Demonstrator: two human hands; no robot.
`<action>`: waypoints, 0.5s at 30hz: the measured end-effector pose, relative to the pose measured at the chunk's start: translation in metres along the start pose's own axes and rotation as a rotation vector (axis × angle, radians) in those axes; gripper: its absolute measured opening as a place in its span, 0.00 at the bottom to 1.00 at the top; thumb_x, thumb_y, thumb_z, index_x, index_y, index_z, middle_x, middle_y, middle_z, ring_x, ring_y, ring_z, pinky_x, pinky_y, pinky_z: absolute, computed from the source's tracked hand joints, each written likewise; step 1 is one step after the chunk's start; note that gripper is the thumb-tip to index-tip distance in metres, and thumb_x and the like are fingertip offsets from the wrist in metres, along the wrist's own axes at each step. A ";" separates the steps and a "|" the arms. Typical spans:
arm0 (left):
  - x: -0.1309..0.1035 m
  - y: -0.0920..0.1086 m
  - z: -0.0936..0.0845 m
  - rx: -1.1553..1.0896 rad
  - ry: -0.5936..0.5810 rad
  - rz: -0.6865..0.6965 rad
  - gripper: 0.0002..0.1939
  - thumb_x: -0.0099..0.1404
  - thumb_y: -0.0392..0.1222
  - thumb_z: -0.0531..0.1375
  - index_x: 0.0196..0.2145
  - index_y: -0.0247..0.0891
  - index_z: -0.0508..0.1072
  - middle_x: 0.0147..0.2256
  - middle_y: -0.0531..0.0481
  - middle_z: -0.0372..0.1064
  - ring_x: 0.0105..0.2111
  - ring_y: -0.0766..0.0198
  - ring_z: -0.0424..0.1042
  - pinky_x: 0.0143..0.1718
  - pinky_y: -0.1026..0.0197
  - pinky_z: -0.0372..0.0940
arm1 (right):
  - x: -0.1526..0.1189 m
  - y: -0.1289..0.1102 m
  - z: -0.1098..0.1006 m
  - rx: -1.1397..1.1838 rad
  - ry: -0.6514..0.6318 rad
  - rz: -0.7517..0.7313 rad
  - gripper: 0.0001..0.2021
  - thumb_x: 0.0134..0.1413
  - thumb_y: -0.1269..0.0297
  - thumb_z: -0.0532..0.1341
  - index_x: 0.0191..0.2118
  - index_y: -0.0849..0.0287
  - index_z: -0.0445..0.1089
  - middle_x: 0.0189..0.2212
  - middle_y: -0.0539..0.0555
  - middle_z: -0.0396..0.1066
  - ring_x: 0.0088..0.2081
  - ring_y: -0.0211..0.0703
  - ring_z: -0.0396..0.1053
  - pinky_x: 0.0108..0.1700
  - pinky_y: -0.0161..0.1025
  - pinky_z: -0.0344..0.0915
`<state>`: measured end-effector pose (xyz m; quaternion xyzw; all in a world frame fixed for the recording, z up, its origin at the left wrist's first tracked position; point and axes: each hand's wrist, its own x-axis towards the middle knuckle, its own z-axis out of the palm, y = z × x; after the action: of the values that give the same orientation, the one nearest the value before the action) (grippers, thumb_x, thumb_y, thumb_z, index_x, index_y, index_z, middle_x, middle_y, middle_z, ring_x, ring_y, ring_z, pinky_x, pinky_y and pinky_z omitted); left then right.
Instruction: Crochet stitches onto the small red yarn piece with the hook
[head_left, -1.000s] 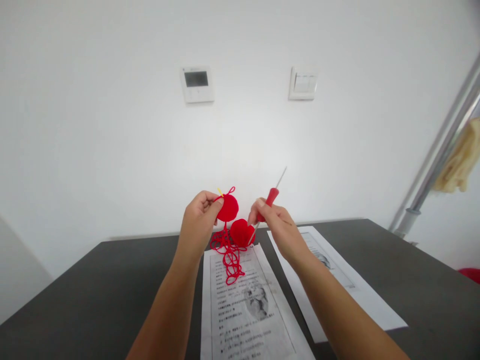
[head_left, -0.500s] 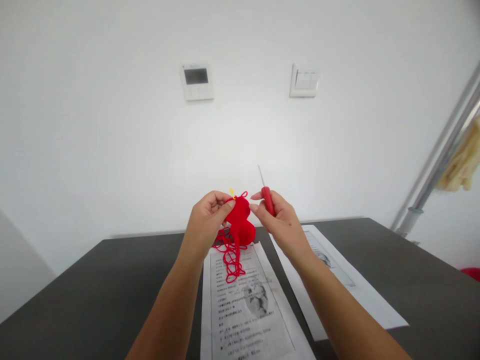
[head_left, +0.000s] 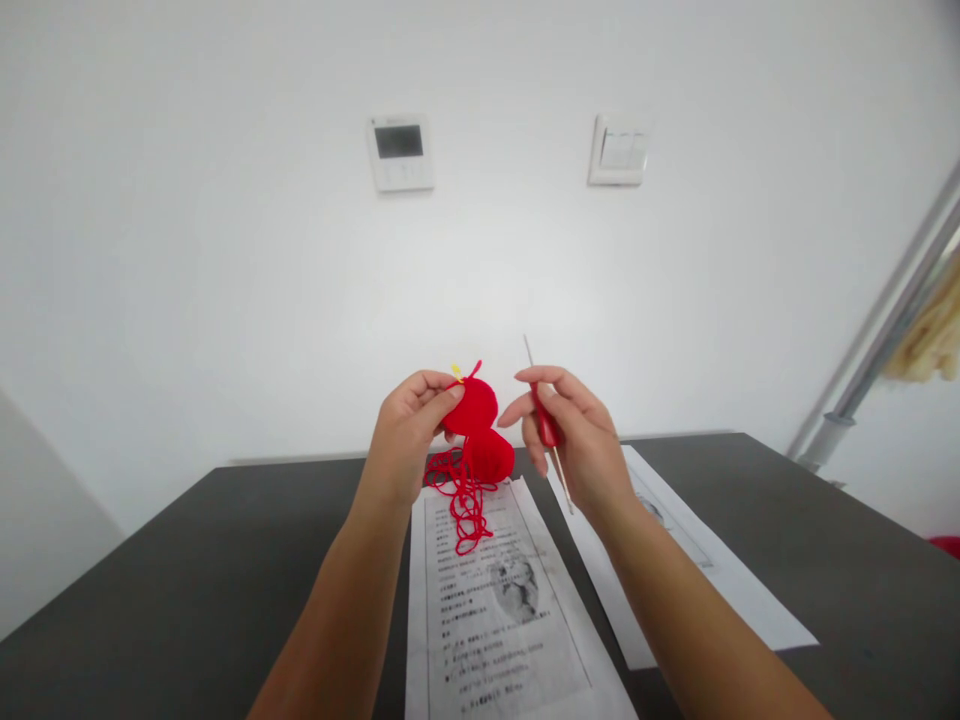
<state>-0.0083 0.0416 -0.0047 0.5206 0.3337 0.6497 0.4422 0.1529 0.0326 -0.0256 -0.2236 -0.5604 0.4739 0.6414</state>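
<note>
My left hand (head_left: 411, 425) pinches the edge of a round red crochet piece (head_left: 474, 407) between thumb and fingers. A small yellow stitch marker (head_left: 456, 372) and a short red loop stick up from its top edge. Just below sits a ball of red yarn (head_left: 491, 457), with loose red strands (head_left: 466, 515) tangled to its left and trailing down over a printed sheet. My right hand (head_left: 577, 430) grips a crochet hook (head_left: 547, 425) by its red handle; thin metal shafts show at both ends. The hook is apart from the crochet piece.
A printed sheet (head_left: 487, 640) with text and a grey picture lies on the dark table (head_left: 300, 570). Beside it, to the right, is a second sheet (head_left: 750, 615), partly under my right forearm. A white wall (head_left: 480, 270) rises behind the table.
My right hand has turned and its fingers have spread, so the hook's lower shaft now shows. The crochet piece has shifted slightly up and left, still in my left hand.
</note>
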 end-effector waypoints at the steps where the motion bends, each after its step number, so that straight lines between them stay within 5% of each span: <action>1: 0.000 0.001 0.000 0.004 0.002 0.002 0.11 0.48 0.41 0.68 0.27 0.36 0.71 0.22 0.55 0.70 0.18 0.71 0.63 0.18 0.68 0.57 | 0.000 -0.002 -0.001 0.049 -0.030 -0.005 0.12 0.56 0.53 0.59 0.41 0.55 0.69 0.27 0.52 0.79 0.18 0.37 0.65 0.16 0.33 0.55; 4: 0.000 0.001 -0.002 0.014 0.015 0.011 0.10 0.48 0.40 0.68 0.27 0.36 0.71 0.21 0.55 0.70 0.18 0.72 0.63 0.18 0.69 0.57 | -0.001 -0.009 -0.005 0.162 -0.082 -0.044 0.12 0.50 0.56 0.62 0.40 0.55 0.71 0.32 0.56 0.81 0.30 0.44 0.76 0.25 0.36 0.67; 10: 0.000 -0.003 -0.004 0.035 0.011 0.033 0.09 0.50 0.40 0.68 0.27 0.36 0.72 0.21 0.55 0.71 0.19 0.72 0.64 0.18 0.69 0.58 | -0.004 -0.011 -0.002 0.228 -0.094 -0.187 0.19 0.55 0.45 0.66 0.26 0.54 0.67 0.14 0.48 0.73 0.13 0.36 0.63 0.16 0.31 0.58; 15: -0.001 -0.002 -0.004 0.048 -0.005 0.019 0.09 0.51 0.41 0.68 0.28 0.37 0.73 0.22 0.55 0.73 0.20 0.71 0.67 0.20 0.69 0.60 | -0.004 -0.007 0.005 0.222 -0.040 -0.210 0.16 0.59 0.52 0.64 0.26 0.57 0.71 0.12 0.49 0.72 0.13 0.34 0.63 0.15 0.29 0.56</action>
<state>-0.0116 0.0414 -0.0079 0.5357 0.3429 0.6445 0.4243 0.1509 0.0250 -0.0202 -0.0821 -0.5376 0.4676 0.6969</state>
